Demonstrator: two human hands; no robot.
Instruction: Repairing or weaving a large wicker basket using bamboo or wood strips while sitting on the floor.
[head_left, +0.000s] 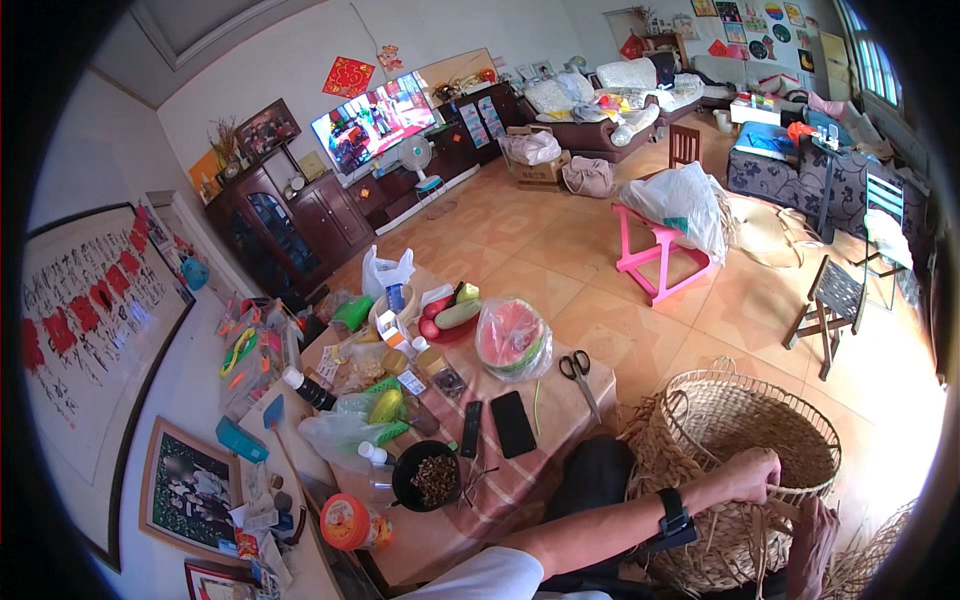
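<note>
A large woven straw basket (700, 545) stands on the floor at the lower right, its upper part an open lattice ending in a hooped rim. My left hand (748, 476), with a dark watch on the wrist, reaches across to the basket's near side. Its fingers are closed on the weave just below the rim. Close beside it, my right hand (815, 535) is at the basket's near right side. Those fingers are pressed together around a straw strand, partly hidden. Loose straw ends (655, 430) stick out from the basket's left side.
To the left, a cloth-covered table (575, 425) carries scissors (578, 378), a black phone (513, 424), a wrapped watermelon half (514, 338) and a dark bowl (425, 476). More straw (880, 550) lies at the lower right. Beyond stand a pink stool (655, 255) and a folding stool (832, 305).
</note>
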